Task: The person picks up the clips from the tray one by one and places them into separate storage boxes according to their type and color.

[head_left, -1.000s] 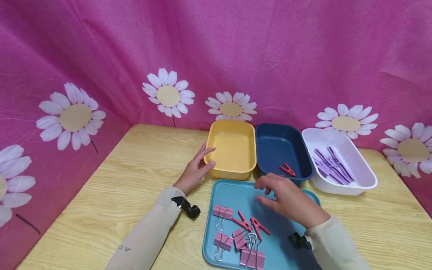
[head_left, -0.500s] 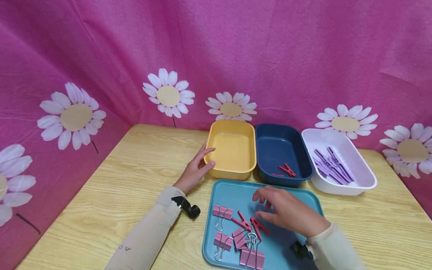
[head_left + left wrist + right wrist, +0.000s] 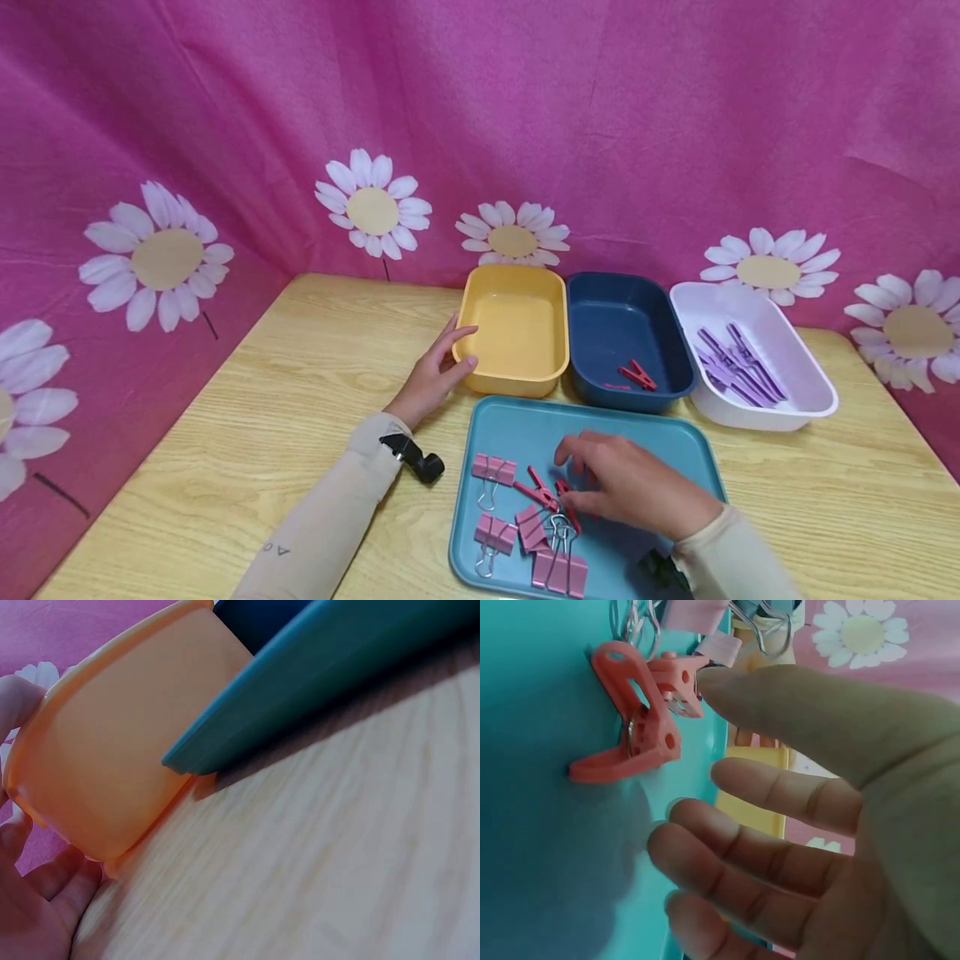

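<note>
My left hand [image 3: 437, 372] holds the yellow bin [image 3: 516, 388] at its left side, thumb and a fingertip over the rim and the other fingers against the outer wall. Over the teal tray [image 3: 517, 412], my right hand [image 3: 633, 483] reaches with spread, slightly bent fingers and nothing between them. Its thumb tip lies right by the red clothespins [image 3: 634, 724]; one clothespin [image 3: 567, 505] is partly hidden by the thumb in the head view. Several pink binder clips [image 3: 495, 533] with silver wire handles lie left of and below the clothespins.
A navy bin [image 3: 615, 312] beside the yellow one contains a red clothespin [image 3: 637, 377] and another small red piece. At the right, a white bin [image 3: 795, 400] holds several purple clips [image 3: 738, 367]. A pink flowered cloth [image 3: 600, 125] hangs behind the wooden table [image 3: 300, 375].
My right hand has moved from beside the navy bin toward the front and left, down over the tray to the clothespins. My left hand stays on the yellow bin.
</note>
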Available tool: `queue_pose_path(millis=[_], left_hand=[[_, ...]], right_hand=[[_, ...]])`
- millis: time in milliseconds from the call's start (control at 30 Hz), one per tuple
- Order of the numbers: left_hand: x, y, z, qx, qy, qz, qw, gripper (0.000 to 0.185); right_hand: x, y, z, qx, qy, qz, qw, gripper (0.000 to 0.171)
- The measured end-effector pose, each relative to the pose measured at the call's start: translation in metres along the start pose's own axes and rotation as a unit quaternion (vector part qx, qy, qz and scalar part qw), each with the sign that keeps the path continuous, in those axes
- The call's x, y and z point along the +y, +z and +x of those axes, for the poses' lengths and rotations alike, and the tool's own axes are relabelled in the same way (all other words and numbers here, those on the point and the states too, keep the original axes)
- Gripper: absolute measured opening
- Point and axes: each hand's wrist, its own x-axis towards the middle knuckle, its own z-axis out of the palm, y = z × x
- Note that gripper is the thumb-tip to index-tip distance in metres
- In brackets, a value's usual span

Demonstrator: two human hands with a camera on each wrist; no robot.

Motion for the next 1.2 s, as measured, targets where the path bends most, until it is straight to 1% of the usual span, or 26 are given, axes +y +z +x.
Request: queue_pose_path(millis=[233, 267, 367, 400, 500, 600, 633, 733, 933, 1200], left_hand=[[0.004, 0.0, -0.001, -0.005, 0.001, -0.002, 1.0, 0.049], [0.005, -0.001, -0.001, -0.007, 0.0, -0.005, 1.0, 0.049], [0.019, -0.002, -0.006, -0.014, -0.001, -0.011, 0.9999, 0.05], [0.02, -0.002, -0.006, -0.014, 0.0, -0.009, 0.9999, 0.05], [0.016, -0.002, -0.005, -0.013, 0.009, 0.002, 0.9999, 0.05], [0.002, -0.001, -0.001, -0.007, 0.015, 0.004, 0.9998, 0.049], [0.001, -0.001, 0.0, -0.007, 0.014, 0.002, 0.9999, 0.049], [0.001, 0.0, 0.0, -0.006, 0.009, -0.006, 0.9999, 0.048], [0.001, 0.0, 0.0, -0.006, 0.004, 0.001, 1.0, 0.049], [-0.002, 0.0, 0.001, -0.006, 0.01, 0.0, 0.9999, 0.049]], right_hand=[[-0.001, 0.002, 0.0, -0.03, 0.015, 0.014, 0.999, 0.031], [-0.001, 0.002, 0.0, -0.031, 0.016, 0.015, 0.999, 0.031], [-0.001, 0.003, 0.0, -0.033, 0.018, 0.013, 0.999, 0.032], [-0.001, 0.004, -0.001, -0.033, 0.018, 0.012, 0.999, 0.032], [-0.001, 0.005, 0.0, -0.034, 0.021, 0.008, 0.999, 0.033], [-0.002, 0.005, 0.0, -0.039, 0.029, 0.011, 0.999, 0.034], [-0.003, 0.005, -0.001, -0.041, 0.031, 0.012, 0.999, 0.034], [-0.003, 0.006, -0.001, -0.043, 0.03, 0.008, 0.999, 0.033], [-0.003, 0.008, 0.0, -0.047, 0.024, -0.002, 0.999, 0.033], [-0.004, 0.009, 0.001, -0.058, 0.031, -0.006, 0.998, 0.033]])
